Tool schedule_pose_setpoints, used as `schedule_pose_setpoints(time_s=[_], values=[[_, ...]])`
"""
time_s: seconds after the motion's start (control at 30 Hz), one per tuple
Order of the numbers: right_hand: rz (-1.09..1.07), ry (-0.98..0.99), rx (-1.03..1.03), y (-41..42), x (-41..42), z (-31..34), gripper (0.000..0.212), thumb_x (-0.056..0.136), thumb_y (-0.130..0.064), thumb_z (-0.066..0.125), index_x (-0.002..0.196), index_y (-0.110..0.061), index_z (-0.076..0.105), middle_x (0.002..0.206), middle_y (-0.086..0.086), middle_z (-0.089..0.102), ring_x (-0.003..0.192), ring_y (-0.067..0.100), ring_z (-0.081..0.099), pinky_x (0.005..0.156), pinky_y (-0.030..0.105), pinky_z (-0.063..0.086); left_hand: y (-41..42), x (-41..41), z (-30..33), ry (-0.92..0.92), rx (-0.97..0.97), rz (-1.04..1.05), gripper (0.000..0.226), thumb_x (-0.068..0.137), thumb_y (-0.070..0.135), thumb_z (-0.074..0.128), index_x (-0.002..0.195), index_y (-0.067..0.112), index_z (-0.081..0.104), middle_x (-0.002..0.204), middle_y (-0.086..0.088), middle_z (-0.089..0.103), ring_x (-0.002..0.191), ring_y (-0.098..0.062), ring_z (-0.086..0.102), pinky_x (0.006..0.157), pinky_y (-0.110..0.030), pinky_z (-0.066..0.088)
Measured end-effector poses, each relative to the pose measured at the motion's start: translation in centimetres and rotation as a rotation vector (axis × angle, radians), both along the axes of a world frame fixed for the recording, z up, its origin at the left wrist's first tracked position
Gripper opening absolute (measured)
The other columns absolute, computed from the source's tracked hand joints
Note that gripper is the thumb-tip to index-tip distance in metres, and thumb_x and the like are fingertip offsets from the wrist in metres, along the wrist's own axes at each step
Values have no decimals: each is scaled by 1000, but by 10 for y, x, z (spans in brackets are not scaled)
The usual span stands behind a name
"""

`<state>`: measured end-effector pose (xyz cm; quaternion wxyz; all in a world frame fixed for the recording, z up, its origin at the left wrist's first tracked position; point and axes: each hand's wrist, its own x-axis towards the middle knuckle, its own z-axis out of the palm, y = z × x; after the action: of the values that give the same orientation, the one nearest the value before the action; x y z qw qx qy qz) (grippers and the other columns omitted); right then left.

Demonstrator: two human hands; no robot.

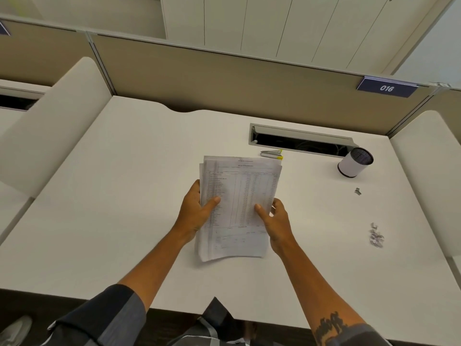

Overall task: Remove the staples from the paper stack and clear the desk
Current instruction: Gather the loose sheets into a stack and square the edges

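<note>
We hold the paper stack with both hands over the middle of the desk. Our left hand grips the left edge of the stack, with the thumb lying on top of the front page. Our right hand grips the right edge, and its thumb lies on the page too. The pages are not lined up neatly; their edges fan out a bit at the top and bottom.

A small silver tool with a yellow tip lies on the desk just past the top edge of the stack, near the back edge of the desk. We cannot tell what kind of tool it is. Behind it is a long slot in the desk. A white cup with a dark inside stands toward the back right corner.

A little pile of pulled staples lies near the right edge of the desk. One more bent staple lies apart from the pile, between it and the cup.
</note>
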<state>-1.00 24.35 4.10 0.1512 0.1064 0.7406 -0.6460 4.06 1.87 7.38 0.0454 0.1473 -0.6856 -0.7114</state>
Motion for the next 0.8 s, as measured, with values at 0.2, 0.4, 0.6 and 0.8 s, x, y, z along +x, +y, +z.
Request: schedule_pose_setpoints(time_s=[0.2, 0.4, 0.6, 0.8], values=[[34, 26, -81, 14, -5, 7, 55, 102, -18, 67, 147, -22, 36, 138, 1, 62, 123, 21, 65, 102, 49, 58, 14, -6, 14, 53, -73, -1, 43, 99, 20, 70, 133, 37, 51, 126, 14, 66, 112, -11, 69, 78, -23, 63], [-29, 175, -38, 23, 1, 22, 36, 107, -12, 57, 141, -19, 52, 133, 0, 65, 122, 19, 64, 101, 39, 59, 30, -10, 21, 95, -69, 36, 46, 101, 18, 66, 142, 31, 49, 131, 8, 65, 119, -9, 66, 90, -24, 61], [-51, 267, -48, 31, 6, 32, 32, 108, -8, 53, 130, -31, 54, 127, -3, 66, 120, 17, 64, 97, 32, 61, 46, -11, 30, 119, -85, 44, 44, 105, 15, 60, 143, 31, 46, 134, 1, 63, 120, -15, 64, 89, -26, 63], [-23, 363, -65, 44, 16, 44, 37, 109, -9, 51, 123, -43, 48, 123, -11, 61, 115, 6, 62, 88, 20, 60, 62, -1, 36, 154, -115, 72, 47, 106, 13, 56, 139, 42, 42, 130, 7, 60, 118, -9, 63, 84, -19, 61]])
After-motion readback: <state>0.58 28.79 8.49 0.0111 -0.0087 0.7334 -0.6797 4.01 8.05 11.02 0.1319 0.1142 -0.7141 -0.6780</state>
